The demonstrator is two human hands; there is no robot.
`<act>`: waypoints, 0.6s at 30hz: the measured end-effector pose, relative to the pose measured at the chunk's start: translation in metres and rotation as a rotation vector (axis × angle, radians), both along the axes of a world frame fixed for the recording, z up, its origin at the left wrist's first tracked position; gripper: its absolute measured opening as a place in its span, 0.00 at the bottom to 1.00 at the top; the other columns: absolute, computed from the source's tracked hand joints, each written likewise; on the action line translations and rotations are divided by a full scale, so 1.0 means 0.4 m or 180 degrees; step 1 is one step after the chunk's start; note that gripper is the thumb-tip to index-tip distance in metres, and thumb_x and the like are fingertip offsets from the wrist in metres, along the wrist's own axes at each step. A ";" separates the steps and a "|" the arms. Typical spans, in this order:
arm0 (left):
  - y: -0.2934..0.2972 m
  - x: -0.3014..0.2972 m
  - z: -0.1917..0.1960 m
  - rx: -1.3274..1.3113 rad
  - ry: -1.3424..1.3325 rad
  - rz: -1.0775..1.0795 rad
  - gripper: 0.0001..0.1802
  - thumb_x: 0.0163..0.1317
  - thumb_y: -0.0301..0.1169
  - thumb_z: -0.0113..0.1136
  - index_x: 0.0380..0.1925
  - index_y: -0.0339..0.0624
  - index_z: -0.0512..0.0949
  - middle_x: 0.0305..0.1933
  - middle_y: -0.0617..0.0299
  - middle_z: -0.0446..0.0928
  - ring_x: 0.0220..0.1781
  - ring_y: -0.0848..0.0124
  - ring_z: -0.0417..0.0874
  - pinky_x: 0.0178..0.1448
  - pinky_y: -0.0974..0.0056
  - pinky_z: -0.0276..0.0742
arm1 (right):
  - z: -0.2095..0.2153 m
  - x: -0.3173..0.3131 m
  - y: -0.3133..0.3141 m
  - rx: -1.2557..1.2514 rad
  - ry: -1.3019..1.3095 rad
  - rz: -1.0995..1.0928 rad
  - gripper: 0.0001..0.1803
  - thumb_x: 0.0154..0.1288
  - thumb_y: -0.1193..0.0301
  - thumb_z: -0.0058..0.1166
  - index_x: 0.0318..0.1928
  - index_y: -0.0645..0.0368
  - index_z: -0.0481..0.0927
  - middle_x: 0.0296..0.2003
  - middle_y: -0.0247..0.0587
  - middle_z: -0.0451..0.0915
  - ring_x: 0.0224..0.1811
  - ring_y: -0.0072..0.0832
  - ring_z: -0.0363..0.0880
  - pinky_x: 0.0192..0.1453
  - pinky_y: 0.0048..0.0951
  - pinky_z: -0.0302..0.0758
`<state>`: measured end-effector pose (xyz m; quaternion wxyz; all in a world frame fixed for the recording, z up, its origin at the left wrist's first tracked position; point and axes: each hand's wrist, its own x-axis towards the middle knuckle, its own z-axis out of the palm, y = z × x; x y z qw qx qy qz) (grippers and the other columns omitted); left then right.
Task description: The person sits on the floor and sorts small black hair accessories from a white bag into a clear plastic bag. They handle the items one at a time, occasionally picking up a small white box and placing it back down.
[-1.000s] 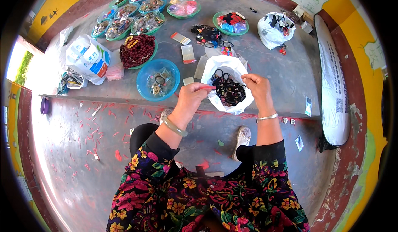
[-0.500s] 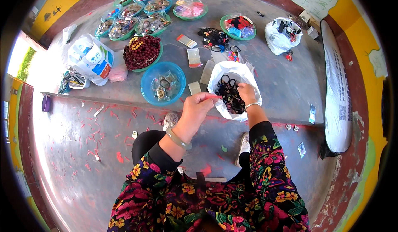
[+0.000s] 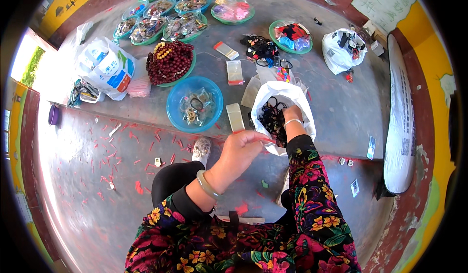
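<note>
My left hand (image 3: 237,158) pinches a thin, clear-looking piece with a red edge (image 3: 266,140), perhaps a small plastic bag, beside the near rim of an open white sack (image 3: 307,108). Inside that sack lies a heap of black elastic hair ties (image 3: 271,121), some with small ornaments. My right hand (image 3: 293,114) reaches down into the heap, its fingers mostly hidden there. Left of the sack, a blue basin (image 3: 171,108) contains small clear packets with a ring-shaped band among them.
Several basins of packaged trinkets stand at the far left, near a bowl of dark red beads (image 3: 168,68). White-and-red boxes (image 3: 235,73) lie mid-platform. Another white bag (image 3: 336,53) sits far right. Red scraps (image 3: 139,187) litter the lower floor past the platform edge.
My right hand has gone deeper into the sack. My left hand stays pinched on the red-edged piece, now lower in the picture. The whole view has shifted slightly.
</note>
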<state>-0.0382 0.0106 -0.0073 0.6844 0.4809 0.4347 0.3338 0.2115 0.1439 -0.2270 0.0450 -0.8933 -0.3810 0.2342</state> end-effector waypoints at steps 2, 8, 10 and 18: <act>0.000 -0.002 0.004 0.0007 0.0064 -0.0011 0.12 0.58 0.24 0.48 0.38 0.36 0.79 0.31 0.71 0.74 0.29 0.86 0.67 0.31 0.78 0.63 | 0.000 0.012 -0.004 0.0138 -0.0003 0.0173 0.25 0.52 0.56 0.55 0.42 0.65 0.79 0.43 0.53 0.79 0.46 0.50 0.76 0.52 0.39 0.72; 0.002 0.003 -0.001 -0.0094 0.0047 0.0049 0.12 0.58 0.24 0.49 0.39 0.34 0.79 0.31 0.69 0.75 0.31 0.84 0.69 0.33 0.77 0.65 | -0.006 0.026 -0.069 0.1834 0.1060 0.0702 0.12 0.50 0.71 0.58 0.36 0.63 0.78 0.32 0.41 0.81 0.32 0.30 0.79 0.39 0.29 0.74; 0.007 0.010 0.006 -0.0233 0.0101 -0.0086 0.12 0.57 0.24 0.49 0.39 0.33 0.78 0.32 0.67 0.76 0.33 0.84 0.71 0.35 0.77 0.66 | -0.003 0.065 -0.091 0.2250 0.1795 0.0608 0.08 0.50 0.74 0.57 0.33 0.61 0.78 0.30 0.35 0.80 0.30 0.22 0.77 0.35 0.24 0.72; 0.008 0.015 -0.031 0.0026 0.0012 0.0102 0.13 0.55 0.21 0.50 0.39 0.32 0.79 0.33 0.66 0.76 0.34 0.81 0.71 0.39 0.75 0.67 | 0.309 0.018 -0.194 0.2499 0.3605 0.0120 0.13 0.52 0.80 0.54 0.40 0.61 0.77 0.34 0.30 0.78 0.35 0.17 0.72 0.40 0.18 0.66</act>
